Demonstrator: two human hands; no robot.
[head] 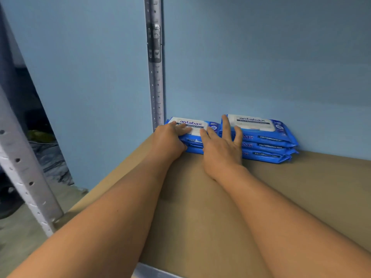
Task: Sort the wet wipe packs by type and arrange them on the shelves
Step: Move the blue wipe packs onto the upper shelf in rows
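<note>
Two stacks of blue wet wipe packs with white lids sit against the blue back wall on a brown shelf board (301, 187). The left stack (195, 127) is lower; the right stack (267, 141) holds three packs. My left hand (168, 141) grips the left end of the left stack, fingers lying over the top pack. My right hand (222, 147) rests with spread straight fingers between the stacks, touching the left stack's right end and the front of the right stack.
A grey perforated upright (155, 63) stands at the back left corner beside the left stack. Another grey upright (26, 173) slants at the front left. Past the shelf's left edge lies a floor with dark clutter (46, 153).
</note>
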